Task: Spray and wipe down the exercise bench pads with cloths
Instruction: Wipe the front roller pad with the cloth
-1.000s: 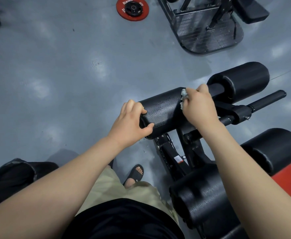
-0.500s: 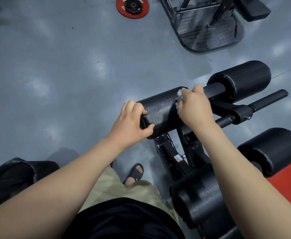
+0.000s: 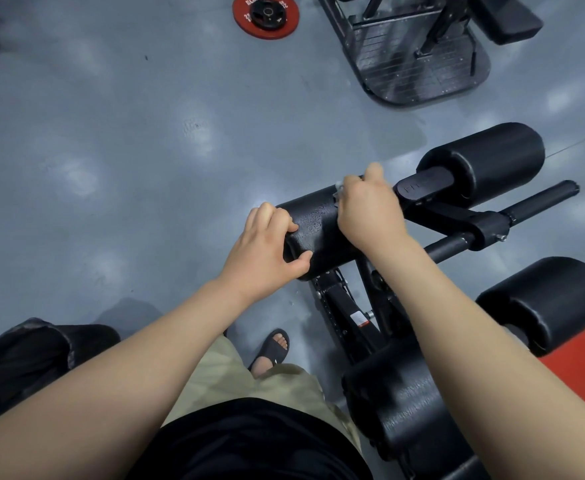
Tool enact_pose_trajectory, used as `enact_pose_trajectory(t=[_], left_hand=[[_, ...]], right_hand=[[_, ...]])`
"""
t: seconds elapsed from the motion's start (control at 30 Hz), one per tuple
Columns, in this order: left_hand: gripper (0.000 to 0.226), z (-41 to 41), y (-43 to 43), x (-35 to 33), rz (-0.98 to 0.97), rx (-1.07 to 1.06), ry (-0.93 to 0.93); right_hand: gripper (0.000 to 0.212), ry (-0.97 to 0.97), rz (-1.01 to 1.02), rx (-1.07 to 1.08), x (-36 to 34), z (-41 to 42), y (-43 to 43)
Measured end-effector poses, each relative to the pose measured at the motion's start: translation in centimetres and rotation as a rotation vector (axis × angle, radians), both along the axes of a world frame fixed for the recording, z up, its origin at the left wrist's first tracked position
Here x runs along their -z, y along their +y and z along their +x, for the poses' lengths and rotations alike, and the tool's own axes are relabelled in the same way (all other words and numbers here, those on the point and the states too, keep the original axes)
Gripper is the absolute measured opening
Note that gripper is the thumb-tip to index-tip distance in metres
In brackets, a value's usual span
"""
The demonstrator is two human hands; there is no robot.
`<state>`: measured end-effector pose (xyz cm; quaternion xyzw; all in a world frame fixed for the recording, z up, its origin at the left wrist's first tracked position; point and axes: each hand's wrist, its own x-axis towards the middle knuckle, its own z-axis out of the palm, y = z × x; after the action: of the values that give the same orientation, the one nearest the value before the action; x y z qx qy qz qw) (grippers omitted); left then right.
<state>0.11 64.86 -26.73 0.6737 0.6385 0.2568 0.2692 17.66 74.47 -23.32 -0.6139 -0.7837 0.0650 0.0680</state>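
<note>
While left hand [image 3: 261,247] grips roller pad [image 3: 322,249] end, right hand [image 3: 370,211] clutches cloth [image 3: 338,191] against top (droplets [image 3: 313,216] visible): wiping step; next likely sweep over wet patch, firm pressure.

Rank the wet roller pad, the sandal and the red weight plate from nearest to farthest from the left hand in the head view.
1. Wet roller pad: gripped by the left hand.
2. Sandal: floor, below the hand.
3. Red weight plate: far floor, top.

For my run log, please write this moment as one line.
step: wipe roller pad | left hand: grips pad end | right hand: holds cloth on pad top
</note>
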Motion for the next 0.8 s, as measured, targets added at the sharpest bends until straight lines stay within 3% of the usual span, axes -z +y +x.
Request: enact_pose_trajectory(t=[0.13,0.33,0.53,0.8], left_hand=[[0.047,0.0,0.2,-0.1,-0.014,0.003,-0.001],[0.047,-0.3,0.4,0.0,-0.016,0.008,-0.013],[0.047,-0.4,0.5,0.1,-0.042,-0.005,-0.07],[0.037,-1.1,0.1,0.4,-0.076,0.011,-0.209]], right_hand=[[0.007,0.047,-0.001,-0.138,0.1,-0.3,-0.6],[0.022,0.02,-0.022,0.035,-1.1,4.3,1.4],[0.026,-0.002,0.0,0.056,-1.1,3.6,-0.3],[0.06,0.074,-0.091,-0.082,-1.5,0.9,-3.5]])
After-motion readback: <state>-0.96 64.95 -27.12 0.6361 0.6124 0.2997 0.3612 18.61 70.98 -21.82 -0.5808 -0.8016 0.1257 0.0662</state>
